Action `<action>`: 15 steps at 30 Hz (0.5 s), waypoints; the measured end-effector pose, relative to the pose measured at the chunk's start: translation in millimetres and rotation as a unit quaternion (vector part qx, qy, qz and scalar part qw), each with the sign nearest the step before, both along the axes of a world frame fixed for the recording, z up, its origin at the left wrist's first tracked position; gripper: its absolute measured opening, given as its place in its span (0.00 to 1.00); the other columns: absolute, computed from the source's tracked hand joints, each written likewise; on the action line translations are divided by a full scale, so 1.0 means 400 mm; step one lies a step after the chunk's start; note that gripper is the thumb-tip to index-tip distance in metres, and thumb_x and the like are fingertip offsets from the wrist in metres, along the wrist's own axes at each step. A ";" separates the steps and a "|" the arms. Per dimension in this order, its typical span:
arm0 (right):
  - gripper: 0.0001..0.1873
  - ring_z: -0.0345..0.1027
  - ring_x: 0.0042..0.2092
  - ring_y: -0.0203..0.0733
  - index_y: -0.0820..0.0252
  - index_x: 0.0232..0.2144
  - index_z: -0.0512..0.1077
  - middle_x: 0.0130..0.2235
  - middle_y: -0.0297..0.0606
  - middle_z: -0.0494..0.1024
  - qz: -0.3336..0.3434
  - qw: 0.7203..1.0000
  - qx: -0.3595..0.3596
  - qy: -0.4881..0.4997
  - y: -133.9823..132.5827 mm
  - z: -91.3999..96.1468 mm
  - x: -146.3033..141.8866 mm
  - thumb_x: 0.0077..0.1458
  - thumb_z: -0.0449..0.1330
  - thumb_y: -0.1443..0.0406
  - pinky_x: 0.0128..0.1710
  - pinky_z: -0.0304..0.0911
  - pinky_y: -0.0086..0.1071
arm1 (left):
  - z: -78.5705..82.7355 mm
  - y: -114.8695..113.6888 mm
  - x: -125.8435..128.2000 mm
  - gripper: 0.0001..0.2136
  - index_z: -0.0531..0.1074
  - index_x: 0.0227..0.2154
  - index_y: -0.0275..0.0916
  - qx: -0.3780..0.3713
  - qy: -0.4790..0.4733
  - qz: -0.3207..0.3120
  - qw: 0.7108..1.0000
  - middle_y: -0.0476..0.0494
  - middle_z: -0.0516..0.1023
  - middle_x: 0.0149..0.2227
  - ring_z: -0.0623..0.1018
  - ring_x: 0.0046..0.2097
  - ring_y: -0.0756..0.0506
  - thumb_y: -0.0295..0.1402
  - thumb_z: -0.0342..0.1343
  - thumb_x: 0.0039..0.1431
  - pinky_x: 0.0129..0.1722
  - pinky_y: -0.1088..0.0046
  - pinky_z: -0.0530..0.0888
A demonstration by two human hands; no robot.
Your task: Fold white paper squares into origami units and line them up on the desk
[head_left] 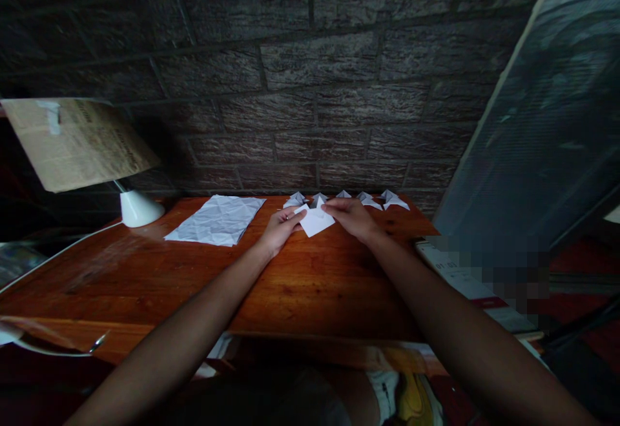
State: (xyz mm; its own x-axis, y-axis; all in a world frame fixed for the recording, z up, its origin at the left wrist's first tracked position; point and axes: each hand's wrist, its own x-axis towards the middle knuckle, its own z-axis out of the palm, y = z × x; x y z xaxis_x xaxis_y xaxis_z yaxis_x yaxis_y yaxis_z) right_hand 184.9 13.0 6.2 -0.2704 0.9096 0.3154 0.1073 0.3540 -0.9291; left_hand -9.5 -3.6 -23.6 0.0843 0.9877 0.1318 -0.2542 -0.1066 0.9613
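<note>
Between my two hands is a small folded white paper (pixel 317 222), held above the wooden table (pixel 300 284) with a corner pointing down toward me. My left hand (pixel 281 228) pinches its left corner between thumb and fingers. On the other side, my right hand (pixel 352 217) grips the upper right part, where a small flap stands up. Just behind the hands, several folded paper pieces (pixel 393 199) with raised peaks stand in a row along the table's back edge. The hands partly cover the nearer ones.
A stack of creased white paper sheets (pixel 217 219) lies left of my hands. Farther left stands a lamp with a brown shade (pixel 82 145) and white base (pixel 138 209), its cord trailing left. A brick wall (pixel 290 90) rises behind. Printed paper (pixel 453 264) lies at the right.
</note>
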 end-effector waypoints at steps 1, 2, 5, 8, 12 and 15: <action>0.14 0.68 0.35 0.41 0.58 0.25 0.78 0.30 0.34 0.78 -0.004 1.000 0.012 -0.006 0.003 -0.003 0.000 0.46 0.64 0.53 0.37 0.59 0.33 | 0.000 -0.001 0.001 0.18 0.81 0.35 0.35 0.005 -0.003 -0.011 1.000 0.42 0.82 0.39 0.79 0.40 0.47 0.40 0.72 0.42 0.45 0.71 0.73; 0.14 0.68 0.35 0.41 0.58 0.25 0.77 0.29 0.34 0.77 -0.005 1.000 0.022 -0.013 0.006 -0.007 0.000 0.46 0.63 0.53 0.37 0.59 0.33 | 0.001 -0.001 0.001 0.18 0.81 0.36 0.35 0.012 -0.004 -0.020 1.000 0.42 0.82 0.39 0.79 0.40 0.47 0.39 0.73 0.42 0.46 0.70 0.73; 0.16 0.66 0.34 0.40 0.57 0.24 0.76 0.28 0.33 0.76 -0.001 0.999 0.028 -0.019 0.011 -0.018 -0.006 0.48 0.62 0.50 0.34 0.58 0.32 | 0.000 0.001 0.001 0.17 0.80 0.35 0.35 0.026 0.008 -0.019 0.999 0.43 0.82 0.37 0.79 0.39 0.47 0.35 0.73 0.40 0.46 0.70 0.73; 0.17 0.65 0.31 0.39 0.57 0.23 0.75 0.27 0.32 0.75 0.017 1.000 0.013 -0.019 0.007 -0.025 -0.014 0.47 0.63 0.50 0.32 0.57 0.31 | 0.000 0.002 -0.001 0.16 0.80 0.33 0.34 0.025 0.016 0.008 1.000 0.43 0.82 0.35 0.79 0.38 0.46 0.35 0.73 0.39 0.43 0.70 0.73; 0.16 0.67 0.32 0.39 0.58 0.23 0.75 0.27 0.33 0.77 0.024 1.000 0.001 -0.012 0.000 -0.029 -0.020 0.45 0.66 0.51 0.35 0.59 0.32 | 0.004 -0.001 0.003 0.17 0.79 0.33 0.34 0.019 -0.008 0.013 1.000 0.43 0.81 0.35 0.78 0.37 0.48 0.37 0.72 0.41 0.43 0.71 0.73; 0.15 0.69 0.33 0.40 0.58 0.25 0.77 0.29 0.33 0.79 0.031 0.999 -0.030 0.024 0.000 -0.031 -0.024 0.44 0.66 0.52 0.37 0.62 0.33 | 0.006 -0.001 0.011 0.18 0.79 0.37 0.35 0.014 -0.057 0.023 0.998 0.45 0.81 0.36 0.78 0.38 0.49 0.39 0.72 0.43 0.45 0.71 0.73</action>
State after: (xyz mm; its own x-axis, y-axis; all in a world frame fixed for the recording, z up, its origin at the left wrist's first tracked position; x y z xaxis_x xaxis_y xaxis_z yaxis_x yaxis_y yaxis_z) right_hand 175.4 12.9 -6.2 -0.3132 0.9089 0.2754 0.0412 0.3027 -0.9522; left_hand -4.9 -4.2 -21.3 0.0227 0.9859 0.1657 -0.3558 -0.1469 0.9229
